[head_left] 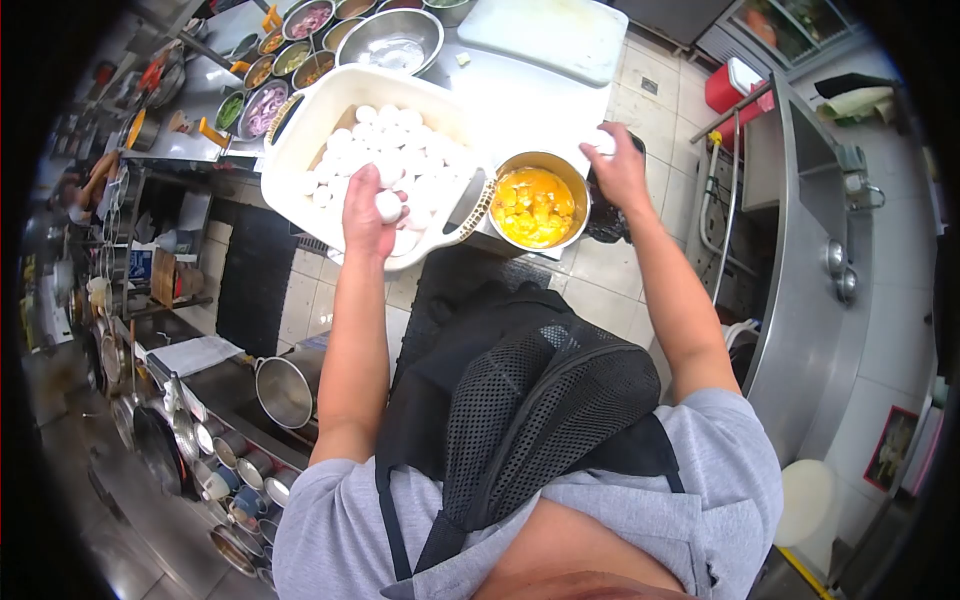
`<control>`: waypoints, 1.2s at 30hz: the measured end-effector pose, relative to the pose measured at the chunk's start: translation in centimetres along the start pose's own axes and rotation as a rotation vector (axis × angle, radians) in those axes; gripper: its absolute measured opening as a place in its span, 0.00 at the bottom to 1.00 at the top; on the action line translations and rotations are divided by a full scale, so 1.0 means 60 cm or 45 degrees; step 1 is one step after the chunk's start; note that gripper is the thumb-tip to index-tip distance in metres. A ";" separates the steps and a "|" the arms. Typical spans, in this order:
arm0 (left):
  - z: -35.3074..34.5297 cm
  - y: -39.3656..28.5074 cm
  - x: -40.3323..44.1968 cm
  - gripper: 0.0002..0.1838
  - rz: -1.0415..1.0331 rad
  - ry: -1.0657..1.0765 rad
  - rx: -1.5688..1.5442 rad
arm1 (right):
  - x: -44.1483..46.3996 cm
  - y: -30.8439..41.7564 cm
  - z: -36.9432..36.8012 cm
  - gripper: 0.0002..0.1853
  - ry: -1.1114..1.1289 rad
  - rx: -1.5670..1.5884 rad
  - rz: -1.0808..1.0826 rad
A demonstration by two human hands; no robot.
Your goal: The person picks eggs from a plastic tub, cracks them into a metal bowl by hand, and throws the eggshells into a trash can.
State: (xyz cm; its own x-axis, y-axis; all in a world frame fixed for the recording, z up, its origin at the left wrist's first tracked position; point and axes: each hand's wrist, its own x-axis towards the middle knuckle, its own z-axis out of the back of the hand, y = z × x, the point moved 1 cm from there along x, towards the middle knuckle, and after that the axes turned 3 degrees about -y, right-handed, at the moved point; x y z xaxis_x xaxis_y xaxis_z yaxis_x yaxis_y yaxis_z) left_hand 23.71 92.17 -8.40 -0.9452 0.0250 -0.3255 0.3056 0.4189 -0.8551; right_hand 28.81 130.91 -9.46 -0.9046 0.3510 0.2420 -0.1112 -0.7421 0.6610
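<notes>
My left hand (370,222) is closed around a white egg (388,207), above the near side of a large white tub (290,190) piled with white eggs (385,140). To the right of the tub stands a metal pot (586,212) holding cracked eggs (538,208), with several yolks and loose yellow liquid. My right hand (622,168) is just beyond the pot's right rim, its fingers gripping a white egg (600,142); whether that shell is whole or broken I cannot tell. A black plastic bag (608,222) hangs beneath my right hand, partly hidden.
Behind the tub sit an empty metal bowl (390,42) and several small bowls of chopped ingredients (265,108). A white cutting board (545,35) lies on the counter's far end. A steel sink counter (810,260) runs along the right, and pans (285,390) stand at lower left.
</notes>
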 end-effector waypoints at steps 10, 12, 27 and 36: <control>-0.170 0.054 -0.027 0.15 0.059 0.483 0.508 | -0.052 0.098 0.027 0.39 0.139 0.173 0.333; -0.210 0.066 -0.042 0.16 0.089 0.540 0.599 | -0.075 0.126 0.022 0.37 0.350 0.461 0.414; -0.128 0.004 -0.038 0.24 0.334 0.353 0.381 | -0.120 -0.047 -0.024 0.26 0.192 0.105 0.131; -0.088 0.018 -0.035 0.21 0.331 0.345 0.323 | -0.083 0.028 -0.012 0.23 0.301 0.360 0.007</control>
State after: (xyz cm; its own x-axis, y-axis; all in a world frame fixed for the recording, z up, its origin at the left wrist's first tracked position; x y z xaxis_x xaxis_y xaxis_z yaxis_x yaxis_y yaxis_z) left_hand 25.43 97.37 -6.50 -0.8188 0.3512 -0.4541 0.5236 0.1324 -0.8416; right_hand 32.81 127.49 -10.07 -0.9787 0.1813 0.0969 -0.0180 -0.5451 0.8382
